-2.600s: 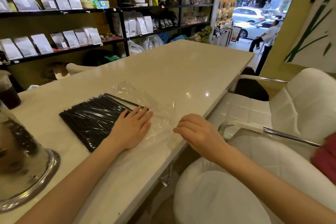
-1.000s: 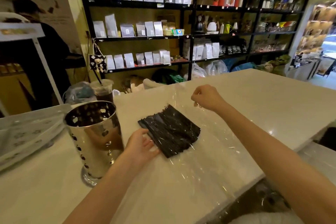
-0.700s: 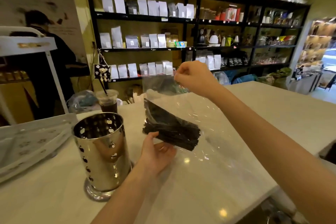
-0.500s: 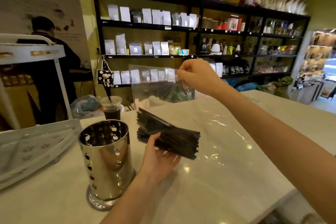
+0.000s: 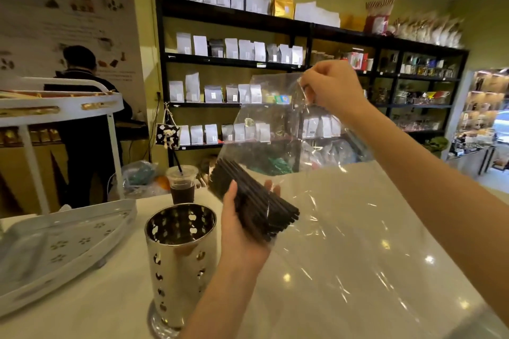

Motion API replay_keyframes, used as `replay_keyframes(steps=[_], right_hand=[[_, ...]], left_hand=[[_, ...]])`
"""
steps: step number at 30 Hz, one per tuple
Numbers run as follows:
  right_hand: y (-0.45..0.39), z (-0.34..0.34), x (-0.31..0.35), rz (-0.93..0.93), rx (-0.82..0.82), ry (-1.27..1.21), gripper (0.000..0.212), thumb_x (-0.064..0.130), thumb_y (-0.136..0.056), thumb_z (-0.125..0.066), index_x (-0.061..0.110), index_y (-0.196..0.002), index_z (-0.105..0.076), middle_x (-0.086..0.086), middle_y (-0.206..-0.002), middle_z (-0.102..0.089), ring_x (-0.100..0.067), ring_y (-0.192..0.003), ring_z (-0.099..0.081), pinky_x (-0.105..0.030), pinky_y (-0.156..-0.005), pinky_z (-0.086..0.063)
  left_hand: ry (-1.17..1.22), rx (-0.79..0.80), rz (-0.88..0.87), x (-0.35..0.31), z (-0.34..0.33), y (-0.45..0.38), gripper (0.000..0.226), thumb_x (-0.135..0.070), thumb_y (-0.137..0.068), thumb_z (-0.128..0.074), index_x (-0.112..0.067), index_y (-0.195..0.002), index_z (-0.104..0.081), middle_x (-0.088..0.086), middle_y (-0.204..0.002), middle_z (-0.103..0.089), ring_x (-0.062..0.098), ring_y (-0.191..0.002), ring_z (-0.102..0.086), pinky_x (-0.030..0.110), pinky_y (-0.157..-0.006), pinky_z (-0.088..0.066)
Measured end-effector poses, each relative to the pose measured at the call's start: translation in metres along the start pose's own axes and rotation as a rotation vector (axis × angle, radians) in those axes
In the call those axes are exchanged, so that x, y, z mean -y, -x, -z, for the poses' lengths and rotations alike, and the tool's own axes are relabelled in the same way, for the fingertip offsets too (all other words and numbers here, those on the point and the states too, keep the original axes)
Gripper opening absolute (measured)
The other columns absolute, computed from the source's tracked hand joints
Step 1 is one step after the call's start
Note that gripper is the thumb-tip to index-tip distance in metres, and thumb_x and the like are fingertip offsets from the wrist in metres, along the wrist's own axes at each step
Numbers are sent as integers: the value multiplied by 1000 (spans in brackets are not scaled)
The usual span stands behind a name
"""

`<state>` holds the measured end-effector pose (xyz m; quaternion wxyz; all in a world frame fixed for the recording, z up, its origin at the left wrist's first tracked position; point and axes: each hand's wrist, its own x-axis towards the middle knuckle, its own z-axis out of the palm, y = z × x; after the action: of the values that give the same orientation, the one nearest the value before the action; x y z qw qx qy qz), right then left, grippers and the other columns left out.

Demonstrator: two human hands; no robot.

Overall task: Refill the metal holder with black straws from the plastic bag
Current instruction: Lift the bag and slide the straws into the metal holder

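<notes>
My left hand (image 5: 242, 231) grips a thick bundle of black straws (image 5: 253, 198) from below, tilted, above the counter. My right hand (image 5: 330, 88) is raised and pinches the top edge of the clear plastic bag (image 5: 275, 124), which hangs down around the straws and spreads out below them. The shiny metal holder (image 5: 179, 261), perforated and with no straws visible inside, stands upright on the counter just left of my left wrist.
An iced drink cup with a black straw (image 5: 181, 184) stands behind the holder. A white perforated tray (image 5: 55, 248) lies at the left on the pale counter (image 5: 358, 270). A person (image 5: 82, 118) stands behind a white stand. Shelves of pouches (image 5: 234, 91) fill the back wall.
I have lifted the bag and straws off the counter. My right hand has risen higher with the bag's edge, and my left hand has closed around the bundle from below.
</notes>
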<state>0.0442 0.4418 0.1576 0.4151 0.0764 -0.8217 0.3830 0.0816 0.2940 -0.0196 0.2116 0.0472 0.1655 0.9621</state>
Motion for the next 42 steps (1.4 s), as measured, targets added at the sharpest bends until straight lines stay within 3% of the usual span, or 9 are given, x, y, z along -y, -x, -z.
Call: replay_keyframes(steps=[6,9,13,17,22,25,27,31,42], right_hand=[[-1,-6,12,-6,-77,-42,27,15,-87,-49,4,-69,-65,0,-52,-58,-8,-49,-53,-34,-82,-50],[4,-9,18,-117,-23,-125,22,19,-86,-56,9,-68,-64,0,-54,-56,-13,-51,-50,-24,-58,-46],[11,-15,17,-238,157,-277,17,21,-84,-65,4,-82,-65,6,-43,-57,-11,-41,-39,-17,-36,-31],[4,-38,13,-265,221,-306,29,21,-88,-60,-5,-102,-61,7,-38,-58,-9,-36,-36,-12,-31,-27],[-8,-71,4,-242,250,-327,30,19,-91,-54,-7,-106,-58,-11,-63,-64,-2,-25,-36,-10,-30,-28],[-17,-82,0,-209,213,-385,26,17,-91,-54,-6,-99,-63,-9,-55,-60,-3,-23,-36,-11,-29,-27],[-25,-88,-3,-170,178,-453,20,18,-91,-55,1,-90,-65,-6,-52,-62,-4,-24,-33,-12,-29,-27],[-36,-100,-6,-109,96,-522,15,22,-90,-56,17,-79,-64,-1,-52,-61,-4,-27,-35,-16,-30,-28],[-17,-128,-5,-72,83,-735,22,15,-89,-54,18,-68,-61,5,-39,-53,-5,-26,-35,-17,-29,-28]], left_hand=[[-165,29,-3,-51,-29,8,32,-25,-78,-58,-14,-109,-58,7,-91,-65,20,-86,-61,40,-68,-60],[-328,-62,-20,-83,-33,9,26,-23,-80,-61,-15,-104,-60,6,-83,-67,20,-73,-64,37,-58,-49],[-488,-160,-35,-127,-29,5,43,-22,-75,-65,-12,-116,-56,8,-87,-67,23,-70,-68,36,-56,-53],[-606,-197,-41,-160,-22,-6,68,-19,-55,-73,-12,-120,-55,10,-97,-68,26,-78,-68,37,-61,-52],[-752,-281,-122,-193,-26,-28,52,-16,-62,-71,-10,-112,-59,12,-99,-69,27,-83,-66,40,-62,-51],[-859,-296,-174,-210,-35,-44,14,-18,-78,-63,-10,-89,-61,9,-65,-73,23,-60,-69,33,-52,-54],[-899,-279,-195,-217,-45,-52,8,-19,-81,-61,-11,-83,-61,6,-56,-71,19,-51,-69,29,-50,-57],[-932,-245,-235,-228,-51,-70,9,-19,-81,-60,-10,-81,-60,5,-56,-71,18,-53,-69,30,-58,-57],[-1043,-196,-270,-223,-19,-79,10,-20,-83,-58,-10,-79,-61,2,-64,-68,16,-59,-66,30,-61,-57]])
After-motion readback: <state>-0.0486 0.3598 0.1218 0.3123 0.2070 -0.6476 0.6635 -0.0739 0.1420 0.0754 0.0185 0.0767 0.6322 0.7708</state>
